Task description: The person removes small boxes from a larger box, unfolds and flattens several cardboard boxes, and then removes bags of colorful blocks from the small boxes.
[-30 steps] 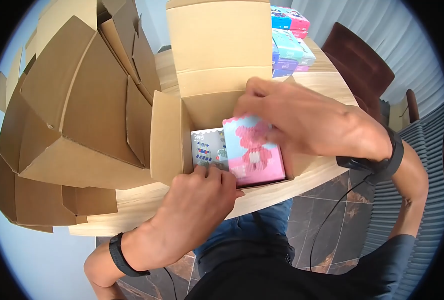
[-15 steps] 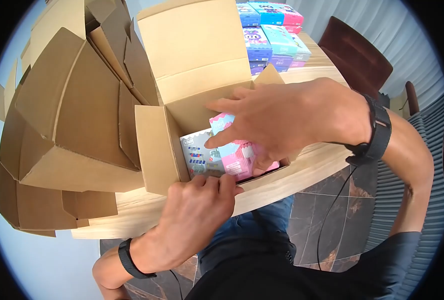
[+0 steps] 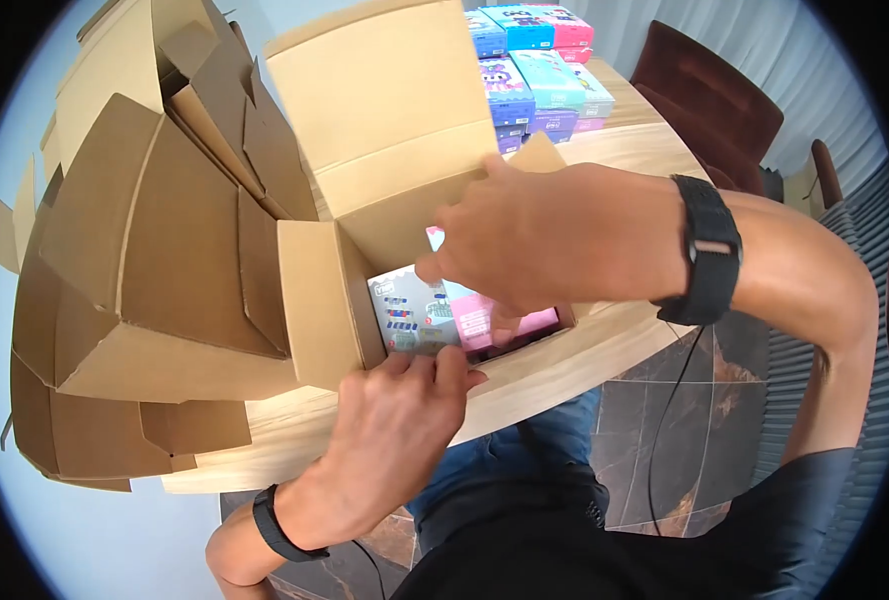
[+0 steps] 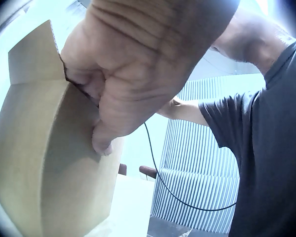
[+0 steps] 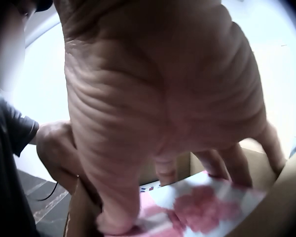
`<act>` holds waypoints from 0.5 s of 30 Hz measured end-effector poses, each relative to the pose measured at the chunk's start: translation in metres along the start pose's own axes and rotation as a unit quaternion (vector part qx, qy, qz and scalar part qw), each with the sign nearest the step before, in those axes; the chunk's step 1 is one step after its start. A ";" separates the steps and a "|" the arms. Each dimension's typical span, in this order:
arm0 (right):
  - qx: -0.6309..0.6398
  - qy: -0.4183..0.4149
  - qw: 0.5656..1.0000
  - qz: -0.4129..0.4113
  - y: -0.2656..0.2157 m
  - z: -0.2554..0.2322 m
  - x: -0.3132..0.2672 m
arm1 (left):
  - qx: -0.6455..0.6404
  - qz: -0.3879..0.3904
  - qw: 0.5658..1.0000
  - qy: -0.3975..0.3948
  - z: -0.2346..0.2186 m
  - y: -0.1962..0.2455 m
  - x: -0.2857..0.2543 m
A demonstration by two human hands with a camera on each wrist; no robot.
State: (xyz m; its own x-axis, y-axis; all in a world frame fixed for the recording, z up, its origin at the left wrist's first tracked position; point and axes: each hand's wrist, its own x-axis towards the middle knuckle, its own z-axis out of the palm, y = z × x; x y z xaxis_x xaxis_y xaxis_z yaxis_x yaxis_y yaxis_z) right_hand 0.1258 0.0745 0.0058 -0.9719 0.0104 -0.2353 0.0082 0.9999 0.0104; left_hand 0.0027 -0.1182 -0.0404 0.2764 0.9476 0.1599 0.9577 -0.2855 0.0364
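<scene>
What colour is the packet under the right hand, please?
The packet is pink with pale blue, clearest in the right wrist view.

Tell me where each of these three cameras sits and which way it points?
Head: worn on the head, looking down at the open brown cardboard box; left hand and right hand show.
Left wrist: under the left hand, seeing its fingers gripping the box's wall.
Right wrist: under the right hand, seeing fingers on the pink printed carton.
Head and right wrist share that carton.
</scene>
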 end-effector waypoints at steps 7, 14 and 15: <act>0.083 -0.016 0.996 0.020 0.008 -0.009 -0.008 | -0.006 -0.007 1.000 -0.022 -0.001 0.001 0.004; -0.136 0.190 0.972 -0.009 -0.005 -0.020 -0.041 | -0.007 0.036 0.979 0.199 -0.004 0.010 0.006; -0.139 0.190 0.972 -0.012 -0.007 -0.023 -0.056 | -0.008 0.046 0.976 0.211 -0.016 0.011 -0.008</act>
State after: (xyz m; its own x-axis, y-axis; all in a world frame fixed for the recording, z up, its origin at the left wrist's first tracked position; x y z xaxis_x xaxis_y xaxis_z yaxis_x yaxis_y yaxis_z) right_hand 0.1745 0.0672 0.0416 -0.9881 -0.0699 0.1373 -0.0282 0.9581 0.2849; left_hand 0.0102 -0.1313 -0.0254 0.2997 0.7757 0.5554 0.9283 -0.3714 0.0179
